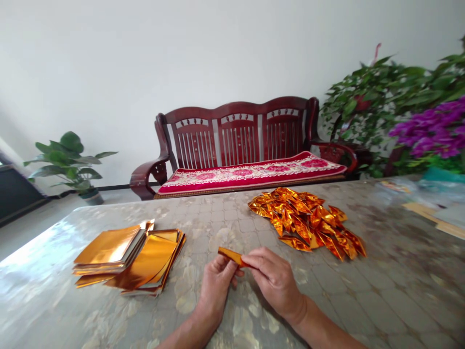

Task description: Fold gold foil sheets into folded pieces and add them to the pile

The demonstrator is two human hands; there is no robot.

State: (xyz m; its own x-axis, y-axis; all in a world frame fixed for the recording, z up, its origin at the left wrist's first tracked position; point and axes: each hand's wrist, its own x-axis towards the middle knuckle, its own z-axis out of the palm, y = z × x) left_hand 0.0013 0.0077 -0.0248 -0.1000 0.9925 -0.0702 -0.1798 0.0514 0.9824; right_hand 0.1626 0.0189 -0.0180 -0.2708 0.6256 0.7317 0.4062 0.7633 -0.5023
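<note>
A narrow folded strip of gold foil paper (229, 254) is held between both hands above the table. My left hand (216, 285) pinches it from below, thumb on its near side. At the strip's right end, the thumb and fingers of my right hand (273, 278) are closed on it. To the left lie stacks of flat gold foil sheets (152, 257), some showing pale undersides. On the right, beyond my right hand, is a heap of folded gold foil pieces (301, 218) with pointed ends.
The table (203, 223) has a shiny, patterned cover. Clear plastic bags and papers (436, 198) lie at its right edge. Behind it stands a dark red wooden bench (238, 131) with a floral cushion (254, 172). Potted plants (72, 160) and purple flowers (432, 128) flank it.
</note>
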